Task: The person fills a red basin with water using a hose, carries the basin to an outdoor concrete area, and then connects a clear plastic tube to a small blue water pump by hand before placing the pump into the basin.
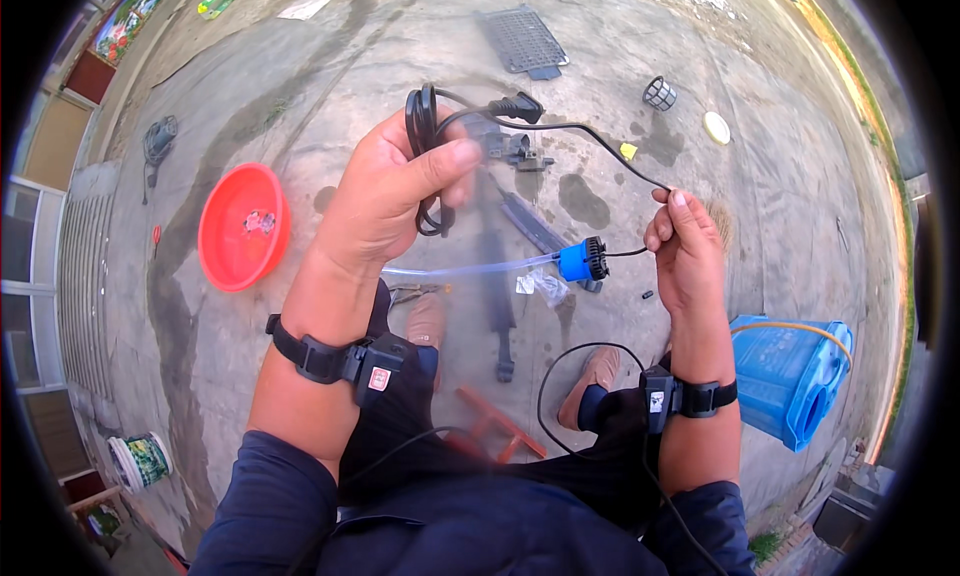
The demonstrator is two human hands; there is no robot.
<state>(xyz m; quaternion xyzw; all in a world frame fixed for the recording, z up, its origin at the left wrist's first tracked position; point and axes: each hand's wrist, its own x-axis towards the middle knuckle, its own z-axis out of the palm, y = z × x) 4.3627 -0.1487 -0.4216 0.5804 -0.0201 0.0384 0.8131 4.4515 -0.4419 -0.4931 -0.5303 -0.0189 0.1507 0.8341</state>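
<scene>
My left hand (385,191) is closed around a looped bundle of black power cord (425,126), raised above the ground. A black plug (518,107) sticks out to the right of that bundle. From there the cord sags across to my right hand (692,251), whose thumb and fingers pinch it. Below the cord's span is a small blue pump (576,261) with a black slotted end, and a short length of black cord runs from it toward my right hand. A clear hose (465,270) extends left from the pump. Small clear plastic bags (550,286) lie beneath it.
A red basin (212,226) sits on the left, a blue tank (775,371) on the right. Farther off are a black grid panel (523,38), a black slotted basket (659,93) and a pale round lid (716,127). Red bars (500,424) lie near my feet.
</scene>
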